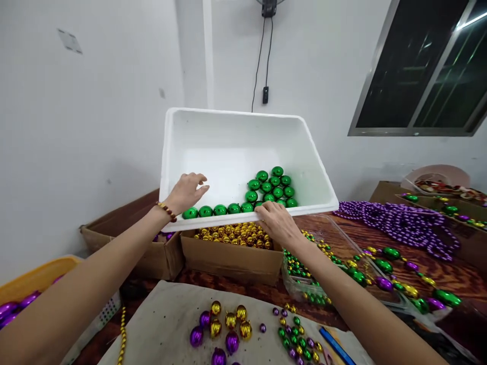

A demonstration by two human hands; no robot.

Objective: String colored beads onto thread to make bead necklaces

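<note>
A white foam box (236, 112) is tilted toward me above the table, with shiny green balls (266, 187) heaped in its right half and a row of them along its near edge. My right hand (274, 215) grips the near rim of the box, its fingers over the edge. My left hand (187, 192) is inside the box at the left, above the leftmost green balls. Its thumb and fingers are apart, and nothing shows between them. A beaded bracelet (166, 211) circles the left wrist.
Below the box stands a cardboard carton (232, 261) of gold balls. Purple and gold balls (224, 329) lie on a pale cloth (163, 324). A blue cutter (337, 345) lies right. Purple bead strings (399, 225) and a clear plastic tray (299, 286) are farther right; a yellow basket (41, 271) is left.
</note>
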